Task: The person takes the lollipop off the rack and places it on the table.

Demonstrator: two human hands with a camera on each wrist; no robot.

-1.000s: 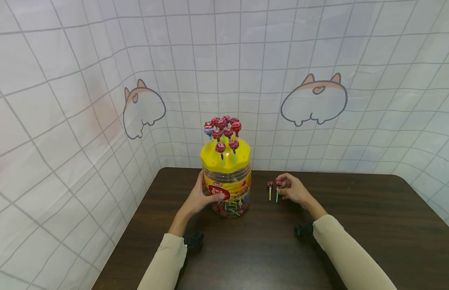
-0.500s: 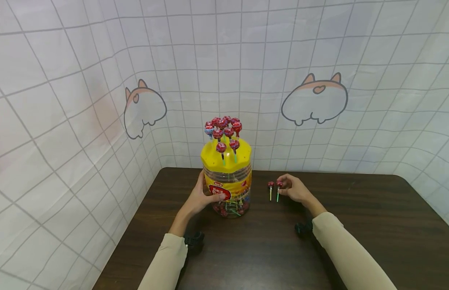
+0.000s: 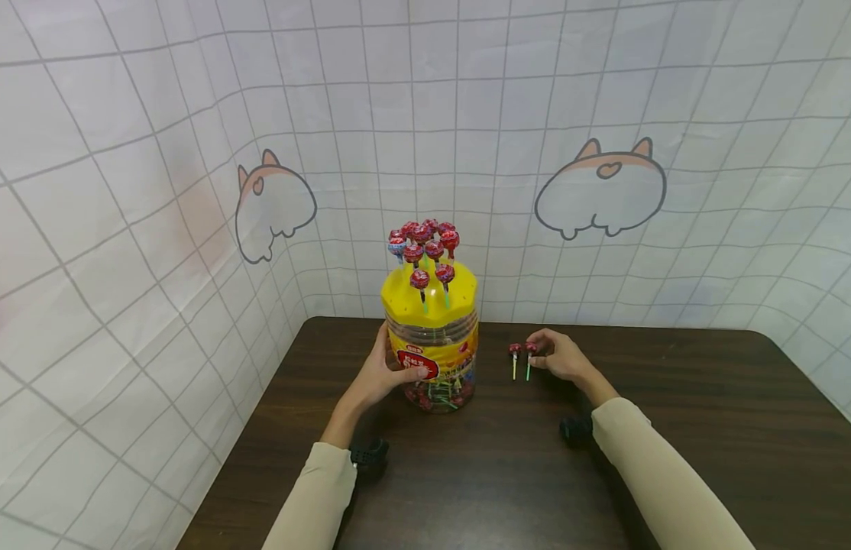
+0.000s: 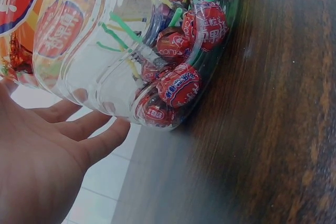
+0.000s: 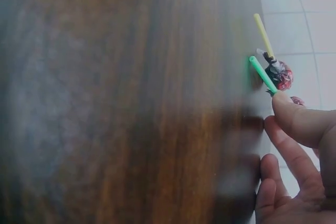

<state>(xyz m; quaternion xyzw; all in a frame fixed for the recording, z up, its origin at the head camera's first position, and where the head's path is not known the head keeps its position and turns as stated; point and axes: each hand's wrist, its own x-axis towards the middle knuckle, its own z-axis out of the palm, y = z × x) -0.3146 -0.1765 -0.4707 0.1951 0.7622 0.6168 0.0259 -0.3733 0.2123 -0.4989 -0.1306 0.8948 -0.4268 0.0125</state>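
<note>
A clear plastic candy jar [image 3: 434,355] with a yellow lid [image 3: 406,299] stands upright on the table. Several red-wrapped lollipops [image 3: 433,251] and a blue one [image 3: 396,247] stick up out of the lid. My left hand [image 3: 383,376] grips the jar's left side, thumb across the label and the other fingers round behind. More lollipops [image 4: 179,85] lie inside at the bottom. To the right, my right hand [image 3: 561,357] pinches a lollipop with a green stick [image 5: 263,75] between thumb and fingers. Its head is mostly behind the thumb in the right wrist view.
Just left of the pinched one, a second lollipop with a yellow stick [image 3: 514,368] lies on the table. The dark wooden table [image 3: 494,481] runs back to a white grid-patterned curtain [image 3: 494,168], which also hangs along the left and right sides.
The head view has shifted very slightly. Both hands stay in place, the left on the jar and the right at the green-stick lollipop.
</note>
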